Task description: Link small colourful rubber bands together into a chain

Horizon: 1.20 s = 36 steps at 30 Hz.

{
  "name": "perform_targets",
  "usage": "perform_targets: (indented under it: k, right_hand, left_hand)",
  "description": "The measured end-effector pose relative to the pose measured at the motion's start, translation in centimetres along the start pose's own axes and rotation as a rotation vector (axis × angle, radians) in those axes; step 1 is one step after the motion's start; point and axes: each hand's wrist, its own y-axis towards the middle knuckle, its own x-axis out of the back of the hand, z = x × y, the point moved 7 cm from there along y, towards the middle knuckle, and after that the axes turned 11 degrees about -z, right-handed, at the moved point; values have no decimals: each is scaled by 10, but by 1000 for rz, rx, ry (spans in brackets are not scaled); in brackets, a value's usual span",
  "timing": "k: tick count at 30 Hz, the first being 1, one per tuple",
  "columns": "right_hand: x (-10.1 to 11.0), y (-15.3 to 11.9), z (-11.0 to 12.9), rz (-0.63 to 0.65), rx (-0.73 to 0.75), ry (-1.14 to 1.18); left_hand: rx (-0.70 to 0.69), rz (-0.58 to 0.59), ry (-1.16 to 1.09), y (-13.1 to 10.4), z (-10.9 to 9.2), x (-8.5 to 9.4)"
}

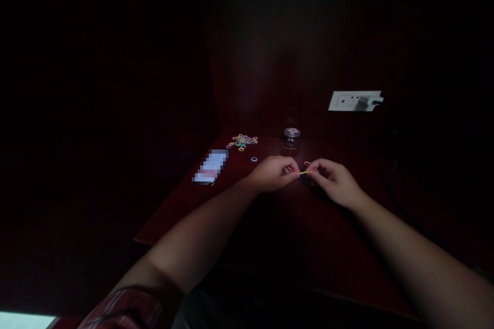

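Between my two hands a small yellow hair tie (303, 172) is drawn out into a short line. My left hand (272, 174) pinches one end of it between thumb and fingers, and my right hand (336, 181) pinches the other. Just behind my right fingertips lies an orange-pink hair tie (307, 163). A single pale blue hair tie (253, 159) rests on the table beyond my left wrist. Farther back is a loose pile of several coloured hair ties (241, 140). Something dark beneath my hands is too dim to make out.
A small clear jar (290, 140) stands behind my hands, close to the back wall. On the left, a blurred-out phone-like slab (211, 167) lies on the dark red table (185, 211). A white wall socket (343, 101) with a plug (372, 102) is at back right.
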Motion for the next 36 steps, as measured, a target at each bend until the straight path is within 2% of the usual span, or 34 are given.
perform_targets:
  k: [4,12,23,36]
  right_hand:
    - [-3,-1,3,6,3,24]
    - [2,1,-5,-29,7,52]
    - [0,-2,9,0,57,-7]
    - [0,-2,6,11,43,42]
  left_hand:
    - [6,-32,-3,0,-1,1]
    - [23,-20,-19,-2,-1,-3]
    - [25,-70,-31,-1,1,-1]
    - [45,-90,-12,-1,6,-1]
